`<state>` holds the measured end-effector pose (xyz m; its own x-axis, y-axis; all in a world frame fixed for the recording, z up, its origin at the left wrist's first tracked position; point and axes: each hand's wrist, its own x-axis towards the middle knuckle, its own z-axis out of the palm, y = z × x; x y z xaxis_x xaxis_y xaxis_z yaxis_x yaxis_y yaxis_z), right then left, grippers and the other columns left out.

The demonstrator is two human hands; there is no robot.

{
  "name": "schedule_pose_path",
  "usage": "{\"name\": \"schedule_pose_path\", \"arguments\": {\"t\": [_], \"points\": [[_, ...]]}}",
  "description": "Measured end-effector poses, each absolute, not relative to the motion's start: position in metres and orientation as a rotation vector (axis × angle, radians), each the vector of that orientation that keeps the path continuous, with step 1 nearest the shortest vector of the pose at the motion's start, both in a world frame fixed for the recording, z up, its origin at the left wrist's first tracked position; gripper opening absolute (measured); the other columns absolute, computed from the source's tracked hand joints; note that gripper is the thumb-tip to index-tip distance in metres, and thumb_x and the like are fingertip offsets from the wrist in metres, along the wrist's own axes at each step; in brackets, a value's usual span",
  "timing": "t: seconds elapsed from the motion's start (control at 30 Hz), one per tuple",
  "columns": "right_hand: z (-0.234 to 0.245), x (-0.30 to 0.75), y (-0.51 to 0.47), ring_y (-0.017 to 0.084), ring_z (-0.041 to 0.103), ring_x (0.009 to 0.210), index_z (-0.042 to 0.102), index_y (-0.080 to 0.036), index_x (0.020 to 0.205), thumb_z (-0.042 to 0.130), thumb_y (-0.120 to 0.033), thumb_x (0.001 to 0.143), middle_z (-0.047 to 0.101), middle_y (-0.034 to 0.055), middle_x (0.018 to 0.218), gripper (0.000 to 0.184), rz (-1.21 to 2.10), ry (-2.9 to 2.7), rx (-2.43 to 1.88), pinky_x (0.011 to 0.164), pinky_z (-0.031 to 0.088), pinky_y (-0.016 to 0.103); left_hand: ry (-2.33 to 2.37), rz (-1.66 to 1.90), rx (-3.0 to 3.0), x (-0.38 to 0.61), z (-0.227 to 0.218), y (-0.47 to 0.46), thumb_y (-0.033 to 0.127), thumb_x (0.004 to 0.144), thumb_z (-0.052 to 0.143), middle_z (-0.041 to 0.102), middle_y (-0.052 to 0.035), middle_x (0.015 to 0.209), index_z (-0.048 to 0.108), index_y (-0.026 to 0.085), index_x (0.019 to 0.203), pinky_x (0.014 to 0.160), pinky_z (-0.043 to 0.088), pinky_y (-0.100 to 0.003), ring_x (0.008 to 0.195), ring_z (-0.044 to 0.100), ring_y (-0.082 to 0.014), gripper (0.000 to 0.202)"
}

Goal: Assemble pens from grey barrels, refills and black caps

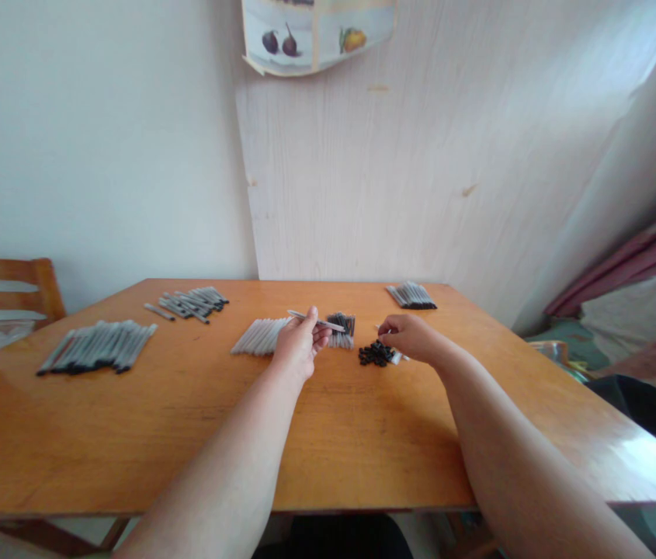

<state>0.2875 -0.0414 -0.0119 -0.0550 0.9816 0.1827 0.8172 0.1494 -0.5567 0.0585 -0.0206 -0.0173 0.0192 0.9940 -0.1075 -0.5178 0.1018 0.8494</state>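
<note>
My left hand is closed round a slim pale pen, which lies slantwise across the fingers with its tip to the right. My right hand is over the right side of a small heap of black pen caps, its fingertips pinched together. Whatever those fingertips hold is too small to make out. Left of my left hand lies a row of white pen barrels, partly covered by the hand. Between the hands sits a bundle of short dark-and-clear pen parts.
Capped pens lie in a pile at the left of the wooden table. Behind them is a looser group of pens. Another bundle of pens rests at the back right. A chair stands at the left.
</note>
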Motion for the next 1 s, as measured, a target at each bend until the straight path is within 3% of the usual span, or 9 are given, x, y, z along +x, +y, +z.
{"name": "schedule_pose_path", "arguments": {"t": [0.27,0.43,0.6,0.87,1.0], "points": [[0.003,0.236,-0.065,0.009,0.050,0.051,0.065,-0.018,0.079,0.055,-0.041,0.081,0.060,0.0013,0.061,0.025,0.760,-1.727,-1.508,0.043,0.032,0.019,0.817,1.343,0.806,0.062,-0.018,-0.021,0.035,0.075,0.070,0.065,-0.0046,0.066,0.055,0.015,0.078,0.050,0.047,-0.020,0.058,0.063,-0.0128,0.025],[-0.001,0.229,-0.066,0.007,0.045,0.047,0.062,-0.017,0.076,0.058,-0.045,0.079,0.056,-0.0006,0.056,0.029,0.884,-1.679,-1.412,0.042,0.029,0.019,0.764,1.311,0.864,0.063,-0.019,-0.020,0.035,0.075,0.069,0.067,-0.0071,0.070,0.057,0.015,0.081,0.053,0.048,-0.022,0.061,0.064,-0.0140,0.025],[-0.003,0.236,-0.061,0.008,0.046,0.050,0.060,-0.017,0.078,0.062,-0.042,0.075,0.059,0.0009,0.064,0.025,0.959,-1.580,-1.314,0.043,0.030,0.019,0.749,1.373,0.815,0.057,-0.016,-0.017,0.034,0.077,0.068,0.066,-0.0056,0.070,0.056,0.015,0.081,0.054,0.048,-0.022,0.061,0.063,-0.0130,0.022],[0.002,0.253,-0.055,0.007,0.039,0.044,0.054,-0.017,0.068,0.057,-0.036,0.071,0.055,-0.0015,0.057,0.019,0.825,-1.418,-1.307,0.043,0.027,0.021,0.831,1.687,0.550,0.026,-0.003,0.000,0.040,0.080,0.062,0.061,-0.0012,0.062,0.055,0.016,0.078,0.051,0.042,-0.020,0.054,0.058,-0.0099,0.026],[-0.001,0.259,-0.051,0.010,0.044,0.049,0.056,-0.018,0.068,0.051,-0.035,0.073,0.055,-0.0005,0.058,0.019,0.520,-1.411,-1.466,0.048,0.030,0.023,0.899,1.759,0.435,0.014,-0.001,0.008,0.039,0.084,0.057,0.056,0.0010,0.057,0.056,0.016,0.079,0.050,0.042,-0.020,0.049,0.055,-0.0090,0.024]]}}
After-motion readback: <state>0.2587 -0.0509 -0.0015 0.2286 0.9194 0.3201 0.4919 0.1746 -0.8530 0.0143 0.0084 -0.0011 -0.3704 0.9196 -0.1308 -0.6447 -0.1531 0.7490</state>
